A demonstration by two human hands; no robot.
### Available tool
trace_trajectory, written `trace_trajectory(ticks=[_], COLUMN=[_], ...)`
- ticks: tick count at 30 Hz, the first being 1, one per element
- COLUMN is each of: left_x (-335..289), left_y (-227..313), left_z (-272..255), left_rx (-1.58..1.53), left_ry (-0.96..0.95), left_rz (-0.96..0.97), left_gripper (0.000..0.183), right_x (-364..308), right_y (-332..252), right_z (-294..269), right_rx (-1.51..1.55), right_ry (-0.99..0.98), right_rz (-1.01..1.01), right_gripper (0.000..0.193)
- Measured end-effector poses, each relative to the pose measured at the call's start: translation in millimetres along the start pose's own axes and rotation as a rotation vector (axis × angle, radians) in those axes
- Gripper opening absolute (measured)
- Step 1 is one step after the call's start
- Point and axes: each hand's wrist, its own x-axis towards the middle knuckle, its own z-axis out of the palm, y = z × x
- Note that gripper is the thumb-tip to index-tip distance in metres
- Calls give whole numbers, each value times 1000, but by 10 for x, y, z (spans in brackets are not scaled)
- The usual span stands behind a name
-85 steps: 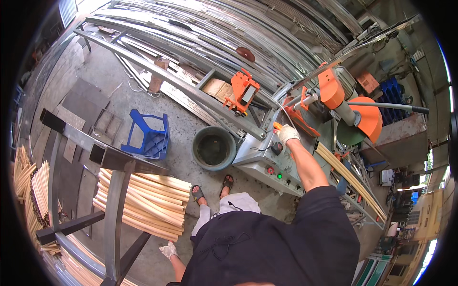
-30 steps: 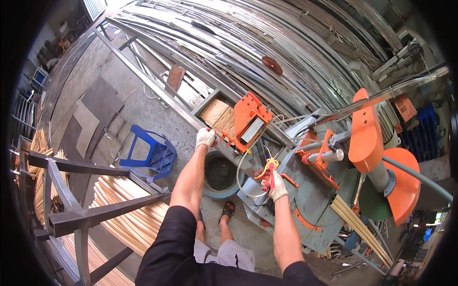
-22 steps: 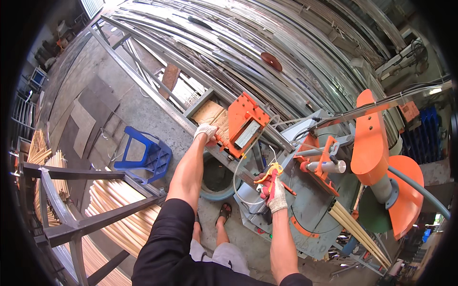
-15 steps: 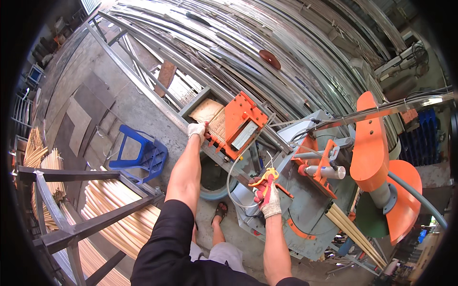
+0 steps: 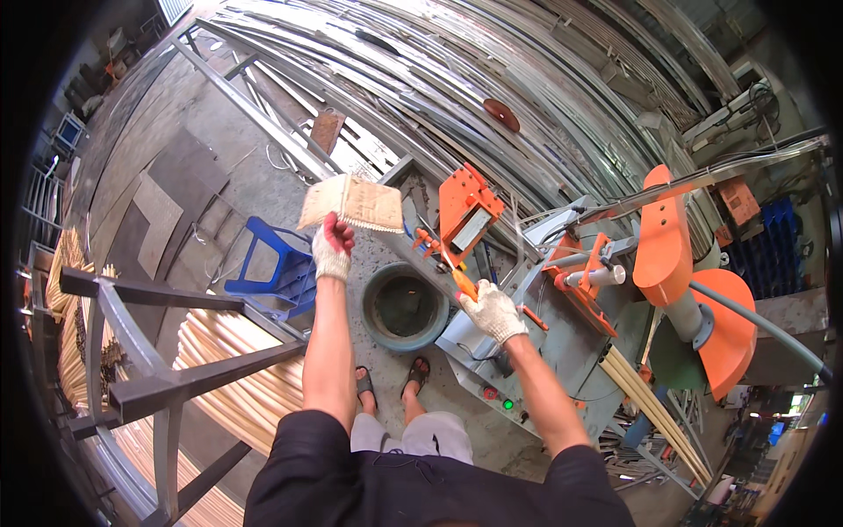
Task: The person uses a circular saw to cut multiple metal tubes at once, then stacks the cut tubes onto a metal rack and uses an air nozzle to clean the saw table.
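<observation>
In my left hand (image 5: 331, 255), in a white work glove with red on the palm side, I hold a bent piece of brown cardboard (image 5: 371, 205) by its lower edge, raised above the floor. My right hand (image 5: 494, 313), also gloved, is wrapped round an orange-yellow air blow gun (image 5: 465, 283). Its thin nozzle points up and left, near the orange clamp (image 5: 470, 211) of the cutting machine. The cardboard is apart from the machine. My right fingers are partly hidden behind the back of the glove.
A round grey tub (image 5: 404, 306) stands on the floor before my feet. Left are a blue plastic stool (image 5: 274, 272), a dark metal frame (image 5: 176, 386) and bundled pale rods (image 5: 233, 369). Long metal profiles (image 5: 421, 79) lie behind. An orange guard (image 5: 665, 246) rises at right.
My left hand has lifted the cardboard off the machine's bed, moving it left and toward me. My right hand has tilted the blow gun's nozzle leftward and lies nearer the clamp.
</observation>
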Motion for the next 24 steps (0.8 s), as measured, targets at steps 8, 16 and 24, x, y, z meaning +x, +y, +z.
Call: trace_trajectory(ticks=[8,16,24], left_x=[-1825,-2977,-3623], left_y=[326,12,51], left_z=[-1156,-1950,-2131], left_rx=[219,458,492], left_ry=[65,192,294], left_rz=[47,8,66], left_gripper=[18,30,23], right_x=[589,1562,1570], right_y=[-130,-445,-689], right_z=[-884,-1110,-881], right_rx=[-740,-1005,-1015], right_ry=[-200,-316,-252], right_rz=[-254,-461,-431], right_gripper=[70,49,56])
